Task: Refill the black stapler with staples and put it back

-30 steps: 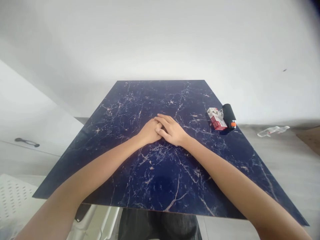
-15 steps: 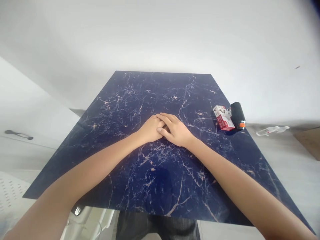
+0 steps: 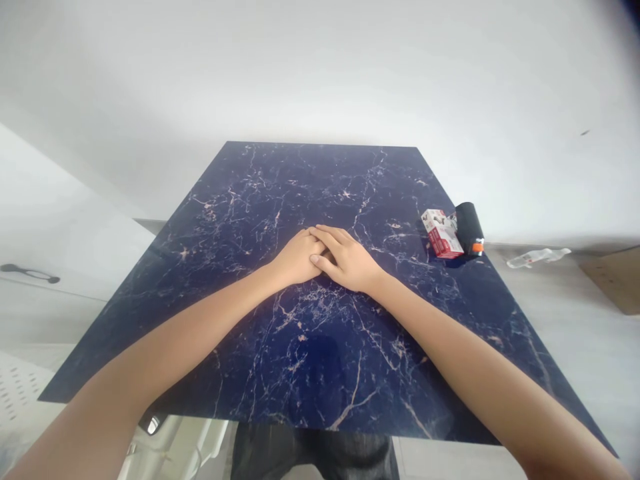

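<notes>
My left hand [image 3: 297,257] rests on the blue marble-patterned table [image 3: 310,180], knuckles up. Its fingers are mostly hidden beneath my right hand [image 3: 349,261]. The right one lies across the back of the left, with its fingers stretched out and its thumb apart from them. No object shows in either hand. Well off to the right of both hands, a red and white box [image 3: 442,235] sits near the table's right edge. Touching or very close to it is a black cylindrical thing [image 3: 469,227] with an orange patch.
A clear plastic bottle [image 3: 535,258] lies beyond the table's right edge, with a brown cardboard-like piece [image 3: 614,279] farther right. A white wall [image 3: 320,73] stands behind the table. At left is a white cabinet front with a dark handle [image 3: 30,273].
The whole view has shifted slightly, so the box, black cylinder and bottle appear a little farther left. My hands keep the same pose, one over the other.
</notes>
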### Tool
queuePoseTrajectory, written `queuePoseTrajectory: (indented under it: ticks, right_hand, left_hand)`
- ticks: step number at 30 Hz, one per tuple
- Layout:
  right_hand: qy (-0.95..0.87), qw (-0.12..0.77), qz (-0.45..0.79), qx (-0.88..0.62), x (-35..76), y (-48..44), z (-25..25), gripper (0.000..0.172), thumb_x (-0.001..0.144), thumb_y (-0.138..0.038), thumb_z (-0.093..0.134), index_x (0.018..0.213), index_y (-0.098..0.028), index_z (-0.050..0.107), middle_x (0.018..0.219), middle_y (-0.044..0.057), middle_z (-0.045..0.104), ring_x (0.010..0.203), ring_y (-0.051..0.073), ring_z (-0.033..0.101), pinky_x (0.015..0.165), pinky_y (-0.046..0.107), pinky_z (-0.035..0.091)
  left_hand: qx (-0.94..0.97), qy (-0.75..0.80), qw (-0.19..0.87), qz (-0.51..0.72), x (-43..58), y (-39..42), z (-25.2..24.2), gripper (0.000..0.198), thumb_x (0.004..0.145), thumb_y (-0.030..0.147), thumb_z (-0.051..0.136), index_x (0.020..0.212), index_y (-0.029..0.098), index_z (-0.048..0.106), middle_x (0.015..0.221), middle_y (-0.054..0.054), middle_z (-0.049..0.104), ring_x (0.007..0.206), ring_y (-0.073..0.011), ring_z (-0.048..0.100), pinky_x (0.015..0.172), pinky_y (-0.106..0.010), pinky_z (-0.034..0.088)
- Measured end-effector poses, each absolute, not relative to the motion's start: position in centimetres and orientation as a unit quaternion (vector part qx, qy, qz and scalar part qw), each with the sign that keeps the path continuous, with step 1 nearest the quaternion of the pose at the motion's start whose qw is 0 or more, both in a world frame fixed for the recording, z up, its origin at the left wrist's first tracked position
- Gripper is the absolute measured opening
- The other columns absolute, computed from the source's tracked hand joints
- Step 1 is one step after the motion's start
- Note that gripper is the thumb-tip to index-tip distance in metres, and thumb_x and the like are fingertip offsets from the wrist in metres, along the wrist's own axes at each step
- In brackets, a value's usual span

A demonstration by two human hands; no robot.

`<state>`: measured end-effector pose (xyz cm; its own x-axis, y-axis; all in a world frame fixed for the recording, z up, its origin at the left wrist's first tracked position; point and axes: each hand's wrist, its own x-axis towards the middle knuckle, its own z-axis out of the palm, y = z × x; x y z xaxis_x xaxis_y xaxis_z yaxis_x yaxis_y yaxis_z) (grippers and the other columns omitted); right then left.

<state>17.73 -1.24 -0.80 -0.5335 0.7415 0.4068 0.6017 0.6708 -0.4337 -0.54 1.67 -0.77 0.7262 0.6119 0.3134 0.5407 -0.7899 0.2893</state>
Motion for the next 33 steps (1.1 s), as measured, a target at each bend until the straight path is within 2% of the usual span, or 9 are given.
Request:
queuePoseTrajectory:
  ticks: [14,22,30,33]
  right_hand:
    - [-0.866,0.29,0.123,-0.388,17.73,-1.25,-0.88,0.06,0.106,-0.052,0.049,0.16,-0.025,0.045,0.16,0.013,0.052,0.149,0.034,0.047,0.122,0.061,0.042]
    - [-0.868,0.286,0.116,-0.389,17.72,-1.33,-0.79,0.061,0.107,-0.051,0.05,0.158,-0.017,0.047,0.158,0.018,0.053,0.149,0.033,0.046,0.123,0.056,0.042]
    - [-0.868,0.293,0.117,-0.383,17.79,-1.24,-0.86,0.061,0.106,-0.05,0.05,0.159,-0.02,0.046,0.157,0.017,0.054,0.148,0.035,0.047,0.122,0.059,0.042]
    - [-0.868,0.294,0.116,-0.383,17.79,-1.33,-0.83,0.06,0.106,-0.05,0.05,0.158,-0.02,0.046,0.156,0.017,0.054,0.148,0.035,0.048,0.122,0.059,0.042]
  left_hand:
    - [0.928,0.307,0.075,0.196,-0.49,1.42,-0.38,0.02,0.095,0.015,0.056,0.103,0.018,0.073,0.108,-0.009,0.077,0.103,-0.0276,0.072,0.098,-0.047,0.057]
    - [0.927,0.308,0.078,0.2,-0.54,1.34,-0.28,0.019,0.095,0.014,0.056,0.102,0.017,0.073,0.105,-0.01,0.077,0.101,-0.0276,0.072,0.096,-0.047,0.058]
    - [0.927,0.306,0.072,0.206,-0.37,1.4,-0.29,0.017,0.095,0.014,0.057,0.099,0.017,0.073,0.106,-0.011,0.077,0.101,-0.0282,0.073,0.096,-0.047,0.058]
    - [0.926,0.303,0.08,0.209,-0.36,1.34,-0.14,0.018,0.096,0.015,0.057,0.104,0.017,0.073,0.107,-0.011,0.077,0.101,-0.0283,0.073,0.096,-0.047,0.059]
